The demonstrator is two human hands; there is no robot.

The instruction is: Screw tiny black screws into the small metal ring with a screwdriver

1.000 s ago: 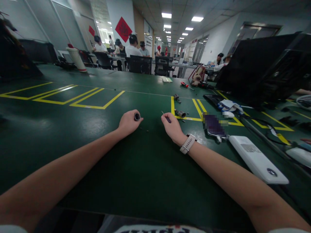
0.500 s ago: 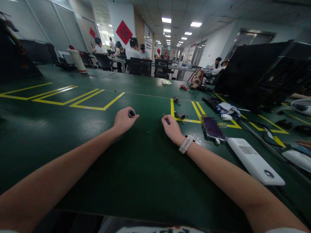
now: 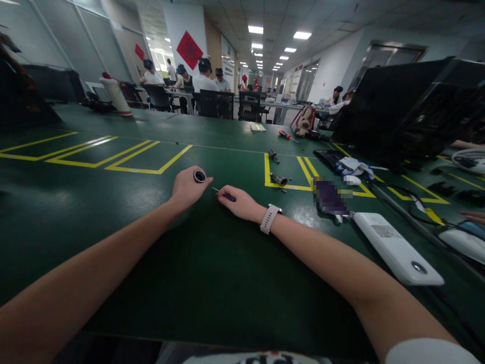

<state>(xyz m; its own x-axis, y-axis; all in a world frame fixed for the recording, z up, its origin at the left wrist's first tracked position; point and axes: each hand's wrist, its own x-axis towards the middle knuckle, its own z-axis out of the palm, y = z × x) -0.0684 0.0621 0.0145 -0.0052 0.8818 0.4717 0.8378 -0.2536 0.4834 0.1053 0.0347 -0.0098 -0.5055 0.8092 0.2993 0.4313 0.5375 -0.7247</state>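
My left hand is closed around a round metal part, whose silver rim and dark hollow end face up. The rest of that part is hidden in the fist. Close by on the right, my right hand grips a small screwdriver with a dark purple handle. Its thin shaft points left, toward my left hand, with a visible gap between them. A metal cylindrical fitting lies beyond my right hand inside the yellow tape, with tiny dark pieces beside it. Another similar fitting rests farther back.
A red-handled screwdriver lies farther back on the green table. To the right are a phone, a white power bank, cables and a black computer case. A pale bottle stands at the back left.
My right hand has moved left with the screwdriver, close to my left hand. Its forearm now covers more of the table's middle. My left hand keeps its hold on the round metal part.
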